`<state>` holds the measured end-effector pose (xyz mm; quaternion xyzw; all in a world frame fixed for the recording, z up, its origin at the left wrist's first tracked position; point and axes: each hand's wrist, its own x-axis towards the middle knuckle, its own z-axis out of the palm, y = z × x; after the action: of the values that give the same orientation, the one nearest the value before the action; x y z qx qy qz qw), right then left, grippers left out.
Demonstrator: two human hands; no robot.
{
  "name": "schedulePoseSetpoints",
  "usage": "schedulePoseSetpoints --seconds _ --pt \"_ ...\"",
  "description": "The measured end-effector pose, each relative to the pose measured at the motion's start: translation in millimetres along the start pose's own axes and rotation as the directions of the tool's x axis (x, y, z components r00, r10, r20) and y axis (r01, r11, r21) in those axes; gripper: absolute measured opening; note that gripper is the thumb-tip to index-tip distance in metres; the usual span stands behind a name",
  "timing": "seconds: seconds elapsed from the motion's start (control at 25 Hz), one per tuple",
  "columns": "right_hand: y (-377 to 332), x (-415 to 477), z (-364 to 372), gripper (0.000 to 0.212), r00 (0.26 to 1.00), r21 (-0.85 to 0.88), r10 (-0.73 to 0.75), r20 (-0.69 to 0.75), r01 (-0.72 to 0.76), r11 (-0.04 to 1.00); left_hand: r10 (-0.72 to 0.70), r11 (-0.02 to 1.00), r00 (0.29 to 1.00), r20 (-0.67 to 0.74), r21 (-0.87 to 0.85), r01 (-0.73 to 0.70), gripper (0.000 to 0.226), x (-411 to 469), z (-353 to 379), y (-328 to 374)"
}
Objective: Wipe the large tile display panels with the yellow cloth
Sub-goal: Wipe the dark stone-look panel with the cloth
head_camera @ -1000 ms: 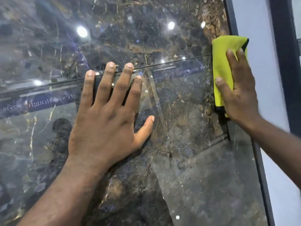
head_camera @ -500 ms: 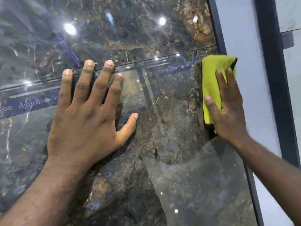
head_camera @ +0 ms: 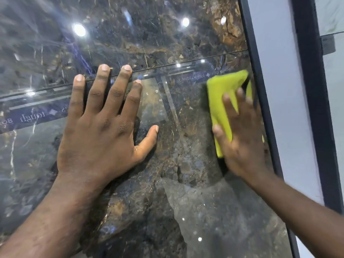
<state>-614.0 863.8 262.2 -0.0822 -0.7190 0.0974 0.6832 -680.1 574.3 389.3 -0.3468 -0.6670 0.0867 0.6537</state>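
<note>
A glossy dark marble tile panel [head_camera: 186, 183] fills most of the view, with a thin seam running across it to an upper panel [head_camera: 149, 34]. My left hand [head_camera: 104, 131] lies flat on the lower panel, fingers spread, fingertips at the seam. My right hand [head_camera: 242, 138] presses the folded yellow cloth [head_camera: 223, 97] flat against the lower panel near its right edge, fingers straight and blurred by motion. The cloth's lower part is hidden under my palm.
A dark metal frame [head_camera: 260, 108] borders the panel on the right. Beyond it runs a white strip [head_camera: 286, 108], then a second dark frame [head_camera: 312, 108] and a pale panel [head_camera: 335, 90]. Ceiling lights reflect in the tiles.
My right hand has slid the yellow cloth downward along the panel's right edge, from above the seam to below it. My left hand stays flat on the tile.
</note>
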Motion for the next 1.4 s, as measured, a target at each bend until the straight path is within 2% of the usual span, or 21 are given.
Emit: schedulePoseSetpoints --seconds 0.08,0.12,0.24,0.32,0.4,0.48,0.56,0.6,0.64,0.72,0.76,0.84,0.92,0.96,1.04,1.12,1.16,1.2,1.28,1.36,1.4 --pt "18 -45 -10 0.065 0.982 -0.008 -0.154 0.109 0.156 0.988 0.004 1.0 1.0 0.002 0.002 -0.004 0.091 0 0 0" --pt "30 -50 -17 0.066 0.983 0.002 -0.133 0.123 0.134 0.991 0.003 1.0 1.0 0.003 0.009 -0.003 0.09 0 0 0" --pt "30 -4 -14 0.07 0.968 0.098 0.25 0.016 -0.25 0.963 0.012 1.0 1.0 0.009 0.018 -0.013 0.09 1 0 -1" --pt "-9 30 -4 0.07 0.938 0.083 0.34 -0.064 -0.334 0.939 0.008 1.0 1.0 0.007 0.014 -0.008 0.09 0 0 -2" --pt "-42 18 6 0.067 0.983 0.043 0.17 -0.071 -0.168 0.985 0.012 1.0 1.0 0.003 -0.015 -0.012 0.088 1 0 -3" --pt "-52 -36 10 0.063 0.997 0.015 -0.08 0.025 0.08 0.997 0.03 0.996 0.999 -0.014 -0.083 -0.031 0.084 0 -3 -11" --pt "-37 -68 2 0.062 0.983 -0.022 -0.165 0.08 0.168 0.986 0.041 0.99 0.999 -0.014 -0.131 -0.042 0.082 -11 -12 -32" --pt "-34 -61 -1 0.065 0.994 0.007 -0.087 0.071 0.087 0.996 0.035 0.991 0.999 -0.005 -0.128 -0.035 0.082 -20 -17 -45" --pt "-41 -43 -1 0.068 0.995 0.056 0.088 0.045 -0.091 0.994 0.028 0.993 1.0 0.001 -0.119 -0.028 0.082 -32 -22 -58" --pt "-82 5 5 0.073 0.902 0.156 0.431 0.001 -0.426 0.891 0.026 0.994 1.0 0.01 -0.11 -0.025 0.082 -58 -30 -80" --pt "-113 17 11 0.073 0.898 0.139 0.44 -0.009 -0.435 0.89 0.03 0.994 0.999 0.014 -0.109 -0.028 0.082 -69 -33 -88" --pt "-170 -4 27 0.071 0.985 0.063 0.171 -0.008 -0.17 0.983 0.033 0.994 0.999 0.03 -0.101 -0.03 0.082 -94 -41 -108" --pt "-194 -60 33 0.07 0.989 0.035 -0.117 0.088 0.114 0.993 0.023 0.995 0.998 0.053 -0.1 -0.017 0.082 -119 -51 -135" --pt "-188 -74 29 0.071 0.982 0.043 -0.148 0.119 0.143 0.989 0.018 0.995 0.998 0.062 -0.095 -0.012 0.082 -134 -56 -153" --pt "-187 -55 23 0.074 0.99 0.119 0.049 0.136 -0.065 0.991 0.019 0.998 0.997 0.073 -0.068 -0.014 0.081 -162 -68 -192" --pt "-205 -2 24 0.081 0.925 0.2 0.368 0.095 -0.38 0.903 0.023 0.998 0.998 0.058 -0.055 -0.02 0.079 -179 -73 -222" --pt "-228 14 27 0.085 0.902 0.194 0.422 0.09 -0.431 0.881 0.01 0.998 0.999 0.044 -0.062 -0.008 0.079 -186 -76 -235" --pt "-256 16 33 0.085 0.93 0.144 0.36 0.078 -0.368 0.919 -0.012 0.997 0.999 0.03 -0.07 0.014 0.08 -193 -77 -245" --pt "-301 -23 48 0.077 0.993 0.055 0.059 0.107 -0.065 0.996 -0.045 0.996 0.999 0.02 -0.077 0.047 0.08 -209 -75 -260" --pt "-310 -91 51 0.071 0.962 0.0 -0.197 0.186 0.201 0.98 -0.019 0.998 1.0 0.018 -0.06 0.02 0.079 -226 -69 -267" --pt "-301 -111 44 0.068 0.945 -0.014 -0.255 0.207 0.263 0.965 0.003 0.999 1.0 0.017 -0.05 -0.002 0.078 -232 -66 -267"
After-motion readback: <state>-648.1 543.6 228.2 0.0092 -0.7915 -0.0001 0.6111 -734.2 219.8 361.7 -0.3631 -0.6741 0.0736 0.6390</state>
